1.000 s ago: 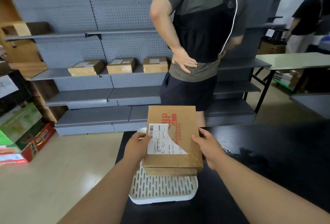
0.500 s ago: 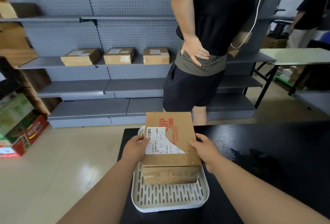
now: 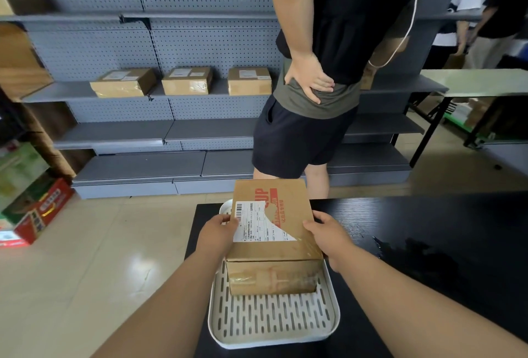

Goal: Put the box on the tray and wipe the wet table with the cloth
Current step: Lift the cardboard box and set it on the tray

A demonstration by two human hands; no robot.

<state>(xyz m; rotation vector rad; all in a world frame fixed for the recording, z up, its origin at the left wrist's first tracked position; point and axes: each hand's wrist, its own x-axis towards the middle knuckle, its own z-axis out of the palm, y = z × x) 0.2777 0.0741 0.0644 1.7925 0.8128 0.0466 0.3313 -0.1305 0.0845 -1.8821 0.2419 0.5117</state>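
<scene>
The brown box (image 3: pixel 274 246) has big red letters on its top that read "UP". Beside them are a red band with white writing and a row of red Chinese signs, all too small to read. A torn white label (image 3: pixel 257 227) is stuck on the box top. It has a black barcode (image 3: pixel 239 210) and tiny print that cannot be read. The red carton (image 3: pixel 43 209) on the floor has yellow writing, but it is blurry. The shelf boxes (image 3: pixel 124 82) (image 3: pixel 187 80) (image 3: pixel 249 81) have white labels, too far away to read.
</scene>
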